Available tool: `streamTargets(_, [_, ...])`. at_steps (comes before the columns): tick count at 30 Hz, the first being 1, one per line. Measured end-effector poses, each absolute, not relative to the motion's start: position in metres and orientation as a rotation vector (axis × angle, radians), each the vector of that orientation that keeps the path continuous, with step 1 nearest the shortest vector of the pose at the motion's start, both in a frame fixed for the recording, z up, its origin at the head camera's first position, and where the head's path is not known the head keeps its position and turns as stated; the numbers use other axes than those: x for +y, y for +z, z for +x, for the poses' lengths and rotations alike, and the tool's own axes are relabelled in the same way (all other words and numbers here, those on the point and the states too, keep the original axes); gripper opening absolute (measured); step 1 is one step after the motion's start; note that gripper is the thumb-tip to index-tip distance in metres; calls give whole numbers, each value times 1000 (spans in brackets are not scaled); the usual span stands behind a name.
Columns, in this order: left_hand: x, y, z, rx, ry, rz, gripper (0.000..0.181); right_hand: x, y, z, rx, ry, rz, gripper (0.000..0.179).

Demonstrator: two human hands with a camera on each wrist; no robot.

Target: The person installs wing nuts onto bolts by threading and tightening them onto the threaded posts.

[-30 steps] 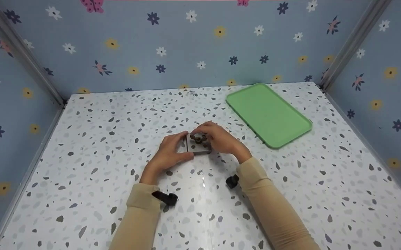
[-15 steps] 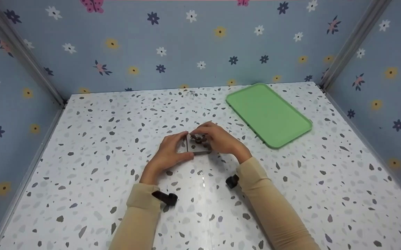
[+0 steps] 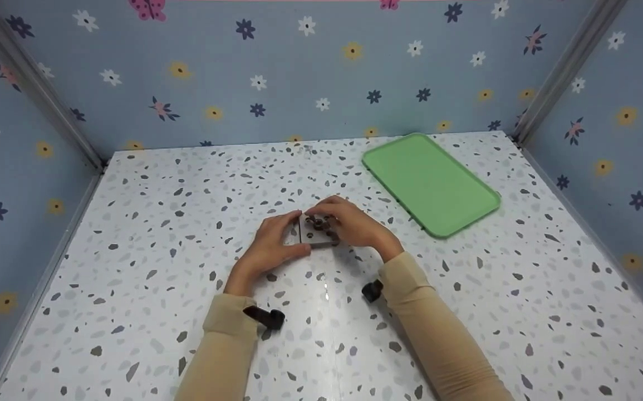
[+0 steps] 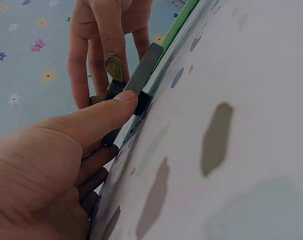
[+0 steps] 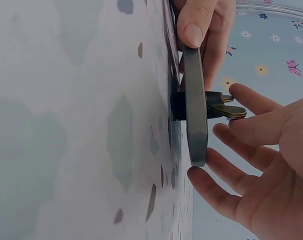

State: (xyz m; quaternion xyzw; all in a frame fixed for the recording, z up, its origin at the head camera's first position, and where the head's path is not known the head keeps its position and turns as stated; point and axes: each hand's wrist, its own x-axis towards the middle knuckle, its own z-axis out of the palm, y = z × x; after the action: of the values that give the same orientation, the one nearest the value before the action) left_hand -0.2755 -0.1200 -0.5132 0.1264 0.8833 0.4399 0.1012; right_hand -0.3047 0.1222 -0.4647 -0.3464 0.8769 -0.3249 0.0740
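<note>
A square grey metal plate (image 3: 319, 240) with small holes sits just above the table on a dark block, visible under it in the wrist views. A brass-coloured wing nut (image 5: 230, 111) stands on its upper face. My left hand (image 3: 270, 245) grips the plate's left side, thumb at the near edge and fingers toward the far edge. My right hand (image 3: 359, 224) is bent over the plate from the right. Its thumb and forefinger hold the wings of the nut, while the other fingers spread by the plate's edge in the right wrist view.
A green tray (image 3: 432, 186) lies at the back right of the speckled white table (image 3: 148, 250). Blue flowered panels (image 3: 299, 67) enclose the back and both sides. Black wrist straps (image 3: 265, 317) sit at the cuffs of the beige sleeves.
The wings of the nut have turned slightly under my right fingers, which have shifted a little over the plate's near right part. The left hand and the plate have stayed put.
</note>
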Motion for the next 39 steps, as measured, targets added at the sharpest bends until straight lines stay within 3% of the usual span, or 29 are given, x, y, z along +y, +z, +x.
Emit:
streamTargets(12, [-120, -512, -276, 2621, 1291, 378, 94, 122, -466, -306, 2651, -950, -1062, 43])
streamTargets(39, [-119, -512, -275, 2605, 1318, 370, 91, 129, -470, -309, 2623, -1005, -938, 49])
